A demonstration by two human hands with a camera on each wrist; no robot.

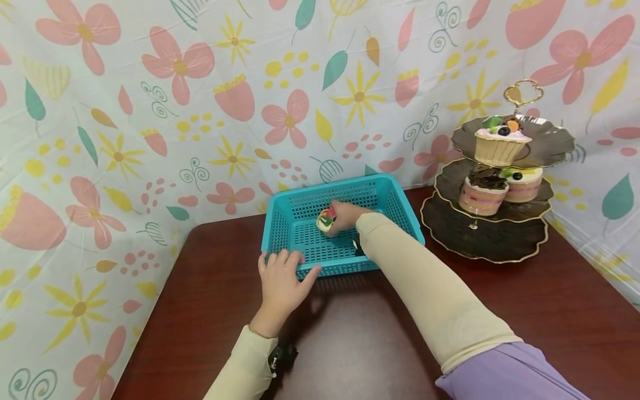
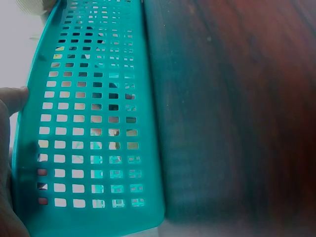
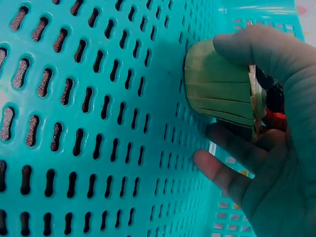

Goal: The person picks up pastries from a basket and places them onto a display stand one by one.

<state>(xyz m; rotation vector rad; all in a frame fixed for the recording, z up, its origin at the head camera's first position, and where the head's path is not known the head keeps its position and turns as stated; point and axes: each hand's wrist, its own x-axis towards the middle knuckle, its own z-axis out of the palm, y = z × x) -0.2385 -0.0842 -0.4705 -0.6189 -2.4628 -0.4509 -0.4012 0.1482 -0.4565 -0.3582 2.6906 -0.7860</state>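
Note:
In the head view a turquoise plastic basket [image 1: 310, 258] stands on the table near the floral wall cloth. My left hand [image 1: 281, 280] holds its front rim near the left corner, fingers hooked over the edge; in the left wrist view the thumb [image 2: 15, 98] shows at the rim. Inside the basket, my right hand [image 1: 345, 216] grips a fruit-topped cupcake [image 1: 325, 220] in a pale pleated paper cup. The right wrist view shows the cup [image 3: 219, 84] with its base at the basket floor, thumb on one side and fingers on the other; the palm partly hides its topping.
To the right stands a three-tier dark stand [image 1: 480, 233] with gold rims. Its top tier bears a cupcake [image 1: 500, 145]; on the middle one sit a chocolate-topped round cake [image 1: 482, 194] and a fruit-topped one [image 1: 524, 186]. A brown table [image 1: 215, 311] lies beneath.

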